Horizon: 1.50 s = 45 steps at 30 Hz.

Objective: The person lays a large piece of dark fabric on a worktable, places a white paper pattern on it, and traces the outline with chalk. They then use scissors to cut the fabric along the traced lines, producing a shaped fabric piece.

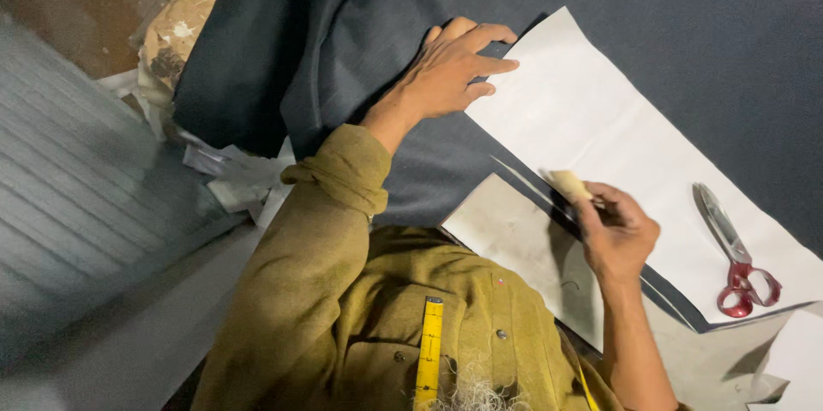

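Observation:
My left hand [454, 68] lies flat, fingers spread, on dark navy cloth [686, 42], with its fingertips on the near corner of a long white paper pattern [617, 137] laid over the cloth. My right hand [615, 231] pinches a small pale flat piece, like tailor's chalk [569, 184], whose tip rests at the pattern's lower edge on the cloth. Red-handled scissors [733, 252] lie on the pattern to the right of that hand, untouched.
A yellow tape measure [429, 351] hangs down my olive shirt. A worn pale board [514, 235] shows under the cloth's near edge. Crumpled white scraps [240, 175] lie at the left, beside grey corrugated sheeting [77, 180]. More white paper [797, 360] sits bottom right.

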{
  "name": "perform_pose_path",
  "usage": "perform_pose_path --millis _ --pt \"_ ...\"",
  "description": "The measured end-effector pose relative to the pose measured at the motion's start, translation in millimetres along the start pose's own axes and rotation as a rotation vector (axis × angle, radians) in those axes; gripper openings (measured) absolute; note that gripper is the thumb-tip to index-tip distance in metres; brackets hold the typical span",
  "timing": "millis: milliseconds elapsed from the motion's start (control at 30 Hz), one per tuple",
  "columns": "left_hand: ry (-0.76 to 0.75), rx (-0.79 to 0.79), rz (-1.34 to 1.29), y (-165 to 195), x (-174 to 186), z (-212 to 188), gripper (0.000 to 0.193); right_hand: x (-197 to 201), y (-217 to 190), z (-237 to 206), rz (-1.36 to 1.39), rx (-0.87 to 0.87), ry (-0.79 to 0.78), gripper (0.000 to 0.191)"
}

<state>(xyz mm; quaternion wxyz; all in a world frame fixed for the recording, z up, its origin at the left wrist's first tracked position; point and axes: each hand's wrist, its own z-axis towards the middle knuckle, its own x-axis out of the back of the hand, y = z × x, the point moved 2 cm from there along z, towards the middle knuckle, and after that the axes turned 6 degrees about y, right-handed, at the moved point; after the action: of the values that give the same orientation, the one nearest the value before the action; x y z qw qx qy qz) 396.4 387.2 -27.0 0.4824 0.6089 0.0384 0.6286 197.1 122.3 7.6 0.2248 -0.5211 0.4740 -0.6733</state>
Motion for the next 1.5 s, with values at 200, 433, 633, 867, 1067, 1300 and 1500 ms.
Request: perform_pose_path --millis 200,433,633,867,1067,1300,1500 --pt "0.032 -0.027 0.041 1 -6 1 0.038 3 25 -23 -0.046 -0.024 -0.013 0.018" --pt "0.015 0.017 0.051 2 -15 1 0.037 4 16 -20 -0.1 0.073 -0.05 0.015" --pt "0.018 0.0 0.032 2 -11 0 0.038 -16 6 -17 -0.125 0.144 -0.044 0.015" --pt "0.006 0.011 0.03 4 -3 -1 0.037 -44 -11 -8 -0.09 0.221 -0.101 0.015" --pt "-0.018 0.038 -0.011 4 5 -2 0.037 -66 -27 -2 -0.073 0.313 -0.125 0.014" --pt "-0.082 0.117 -0.056 5 11 0 0.037 -91 -43 5 -0.108 0.389 -0.154 0.014" --pt "-0.098 0.126 -0.057 4 13 3 0.037 -120 -57 17 -0.036 0.482 -0.195 0.012"
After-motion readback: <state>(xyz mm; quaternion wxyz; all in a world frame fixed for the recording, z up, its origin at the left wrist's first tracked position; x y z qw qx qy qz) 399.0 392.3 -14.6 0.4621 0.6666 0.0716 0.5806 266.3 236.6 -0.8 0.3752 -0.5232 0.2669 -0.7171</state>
